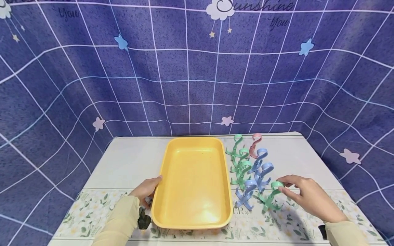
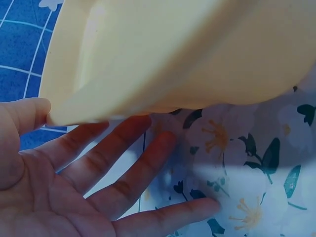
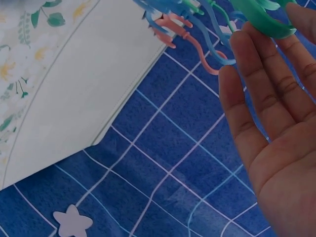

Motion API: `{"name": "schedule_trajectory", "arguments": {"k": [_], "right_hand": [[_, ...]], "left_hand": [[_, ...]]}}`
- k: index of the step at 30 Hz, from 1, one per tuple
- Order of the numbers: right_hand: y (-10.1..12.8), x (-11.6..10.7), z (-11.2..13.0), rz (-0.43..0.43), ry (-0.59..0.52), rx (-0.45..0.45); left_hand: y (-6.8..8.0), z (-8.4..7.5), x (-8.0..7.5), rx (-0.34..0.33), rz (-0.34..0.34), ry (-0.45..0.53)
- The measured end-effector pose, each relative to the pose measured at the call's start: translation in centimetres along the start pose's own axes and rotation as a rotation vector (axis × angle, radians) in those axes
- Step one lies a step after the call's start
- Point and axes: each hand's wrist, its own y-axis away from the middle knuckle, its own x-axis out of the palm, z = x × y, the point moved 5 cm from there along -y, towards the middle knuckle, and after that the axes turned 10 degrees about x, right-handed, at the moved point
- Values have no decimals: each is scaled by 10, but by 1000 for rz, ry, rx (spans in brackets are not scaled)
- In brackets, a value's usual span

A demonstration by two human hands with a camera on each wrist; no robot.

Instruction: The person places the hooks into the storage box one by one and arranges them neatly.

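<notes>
On the blue grid-patterned backdrop cloth we read "Sunshine" in script across a white cloud at the top, with "You" just below it to the right and another "You" at the upper left. Pale stars and clouds dot the fabric.

We see 1 container: a yellow tray, rectangular with rounded corners and a smooth, slightly glossy plastic look. Nothing lies in it. It sits in the middle of the table, which is covered by a white cloth with a floral band along the near edge; some printed lettering near the tray's right corner is too small for us to read.

Our left hand rests at the tray's left rim, thumb touching the edge; the left wrist view shows its fingers straight and spread under the rim, curled round nothing.

Just right of the tray stands a cluster of plastic hooks in green, blue and 1 pink, each with a curled top and splayed prongs. Our right hand pinches the loop of the nearest green hook, which stands on the cloth at the cluster's near right edge. In the right wrist view the fingertips meet that green loop.
</notes>
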Motion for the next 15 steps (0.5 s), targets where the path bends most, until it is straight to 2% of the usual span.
{"name": "schedule_trajectory", "arguments": {"k": [15], "right_hand": [[-1,-26,8,-56,45,-47]], "left_hand": [[-4,4,-1,-8,18,15]]}}
